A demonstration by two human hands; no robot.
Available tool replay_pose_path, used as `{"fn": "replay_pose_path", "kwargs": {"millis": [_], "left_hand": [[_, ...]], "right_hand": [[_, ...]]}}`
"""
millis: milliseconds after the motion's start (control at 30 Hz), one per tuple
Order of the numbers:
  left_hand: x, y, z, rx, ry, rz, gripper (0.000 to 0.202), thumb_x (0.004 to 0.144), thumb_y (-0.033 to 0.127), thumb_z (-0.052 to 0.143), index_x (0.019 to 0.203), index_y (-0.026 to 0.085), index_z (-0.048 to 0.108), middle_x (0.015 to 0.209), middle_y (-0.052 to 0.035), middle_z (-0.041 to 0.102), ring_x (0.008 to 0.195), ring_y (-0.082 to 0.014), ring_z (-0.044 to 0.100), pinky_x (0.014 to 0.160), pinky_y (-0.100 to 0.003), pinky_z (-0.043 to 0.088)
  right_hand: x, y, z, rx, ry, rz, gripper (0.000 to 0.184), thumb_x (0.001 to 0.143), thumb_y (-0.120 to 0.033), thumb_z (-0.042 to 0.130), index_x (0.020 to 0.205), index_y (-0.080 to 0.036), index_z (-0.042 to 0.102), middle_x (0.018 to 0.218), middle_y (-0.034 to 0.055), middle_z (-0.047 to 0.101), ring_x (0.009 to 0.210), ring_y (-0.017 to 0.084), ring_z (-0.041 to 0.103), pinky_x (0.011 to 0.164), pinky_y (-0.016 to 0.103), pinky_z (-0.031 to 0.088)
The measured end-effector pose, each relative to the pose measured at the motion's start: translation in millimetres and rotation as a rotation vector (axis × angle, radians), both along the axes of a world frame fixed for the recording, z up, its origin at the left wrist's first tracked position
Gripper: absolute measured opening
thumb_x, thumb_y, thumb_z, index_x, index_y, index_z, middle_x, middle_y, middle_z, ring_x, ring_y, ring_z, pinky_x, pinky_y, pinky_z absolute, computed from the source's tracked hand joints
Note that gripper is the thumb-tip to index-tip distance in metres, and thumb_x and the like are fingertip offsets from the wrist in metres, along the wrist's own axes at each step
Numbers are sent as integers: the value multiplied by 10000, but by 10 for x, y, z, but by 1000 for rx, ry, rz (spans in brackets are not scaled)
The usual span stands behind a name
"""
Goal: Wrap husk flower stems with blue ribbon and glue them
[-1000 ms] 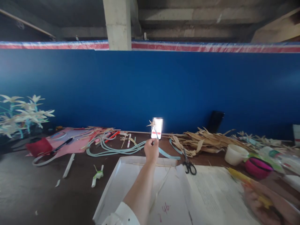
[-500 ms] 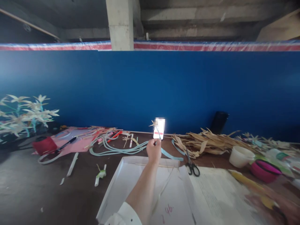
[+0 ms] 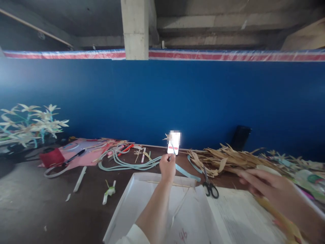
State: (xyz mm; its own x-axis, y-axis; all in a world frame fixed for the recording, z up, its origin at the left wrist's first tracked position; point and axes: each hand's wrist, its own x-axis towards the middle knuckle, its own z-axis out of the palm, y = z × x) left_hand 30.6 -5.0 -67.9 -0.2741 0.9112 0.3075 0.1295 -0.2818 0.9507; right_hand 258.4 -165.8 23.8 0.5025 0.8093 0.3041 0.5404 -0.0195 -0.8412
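Observation:
My left hand (image 3: 167,166) reaches forward over the far edge of a white cardboard tray (image 3: 125,207). It is closed in a pinch on a thin dark stick (image 3: 172,151) whose tip points at a lit phone (image 3: 174,142) standing against the blue wall. My right hand (image 3: 269,187) hovers at the right over a printed paper sheet (image 3: 236,220), fingers stretched out and holding nothing, slightly blurred. It is close to the pile of dried leaves (image 3: 228,157).
Black scissors (image 3: 209,187) lie beside the tray. Light blue strips (image 3: 124,162), a pink sheet (image 3: 81,154), a red pouch (image 3: 52,157) and pale paper flowers (image 3: 30,120) sit to the left. A black object (image 3: 241,137) leans on the wall.
My right hand has come up into view from the lower right and moved left over the paper. The left hand stays pinched on the stick at the phone. The camera shifted slightly.

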Motion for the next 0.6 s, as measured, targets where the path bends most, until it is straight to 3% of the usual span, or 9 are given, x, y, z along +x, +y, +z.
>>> {"fn": "replay_pose_path", "kwargs": {"millis": [33, 100, 167, 300, 433, 600], "left_hand": [[-2, -2, 3, 5, -6, 0, 239, 705, 351, 531, 756, 157, 660, 747, -46, 636, 714, -167, 551, 690, -271, 394], [-5, -1, 9, 8, -28, -5, 239, 708, 354, 532, 755, 156, 658, 731, -41, 630, 701, -161, 546, 683, -269, 394], [-6, 16, 10, -4, -70, -29, 245, 710, 364, 537, 750, 155, 657, 694, -31, 620, 672, -151, 538, 663, -262, 396], [-9, 101, -26, -28, -218, -153, 274, 695, 390, 565, 751, 139, 659, 636, -17, 602, 604, -126, 516, 613, -243, 401], [-13, 163, -64, -33, -368, -225, 291, 681, 379, 596, 794, 119, 659, 664, -27, 622, 598, -114, 522, 603, -232, 416], [-25, 137, -29, -53, -346, -224, 281, 686, 371, 596, 790, 119, 665, 663, -38, 638, 590, -118, 542, 588, -234, 431]], "right_hand": [[-116, 163, 25, -67, 12, 126, 331, 573, -481, 679, 689, -171, 689, 633, 93, 652, 445, 131, 522, 426, 252, 415], [-377, 493, 18, -21, 83, 240, 334, 644, -475, 634, 768, -169, 684, 724, 84, 670, 529, 135, 562, 509, 252, 465], [-635, 808, -66, 82, 229, 297, 326, 666, -447, 624, 819, -164, 677, 770, 78, 674, 615, 156, 597, 572, 271, 497], [-1013, 1310, -356, 118, 396, 331, 250, 678, -356, 623, 849, -181, 677, 785, 59, 679, 745, 185, 625, 659, 290, 513], [-1217, 1553, -606, 26, 553, 378, 177, 655, -318, 649, 791, -209, 683, 743, 43, 685, 707, 194, 630, 611, 289, 512], [-1333, 1617, -773, -18, 828, 502, 201, 623, -325, 691, 778, -198, 679, 717, 47, 687, 617, 188, 619, 521, 292, 501]]}}
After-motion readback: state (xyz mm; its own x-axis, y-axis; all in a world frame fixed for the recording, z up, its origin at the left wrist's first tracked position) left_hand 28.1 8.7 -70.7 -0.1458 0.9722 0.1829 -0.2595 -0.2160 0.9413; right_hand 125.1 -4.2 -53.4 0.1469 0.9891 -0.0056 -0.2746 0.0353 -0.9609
